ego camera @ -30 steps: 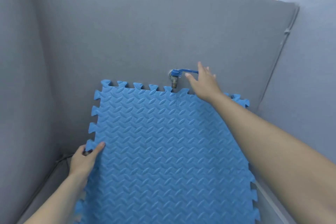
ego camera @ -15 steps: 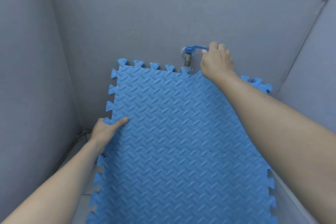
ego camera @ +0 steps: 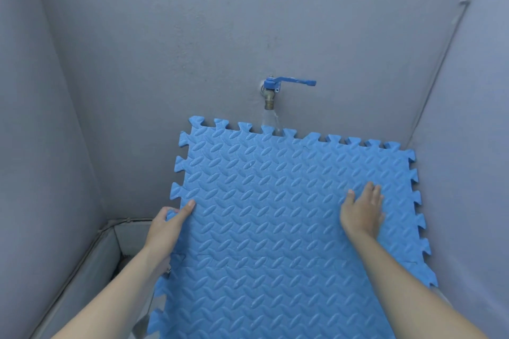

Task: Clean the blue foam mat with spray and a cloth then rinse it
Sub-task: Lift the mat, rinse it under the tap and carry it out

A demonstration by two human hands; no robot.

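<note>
The left hand still pinches the mat's left edge, propping it against the wall under the tap. Water now runs onto its top edge, so rinsing has begun. The right hand has left the lever and lies flat, fingers spread, on the mat.

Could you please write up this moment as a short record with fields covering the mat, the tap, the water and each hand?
mat: blue foam mat, interlocking edges, held tilted with its top edge under the tap
tap: brass tap on the grey wall, blue lever pointing right
water: running from the spout onto the mat's top edge
left hand: left hand gripping the mat's left edge, thumb on top
right hand: right hand flat on the mat's surface, fingers spread
stage: rinsing
</note>
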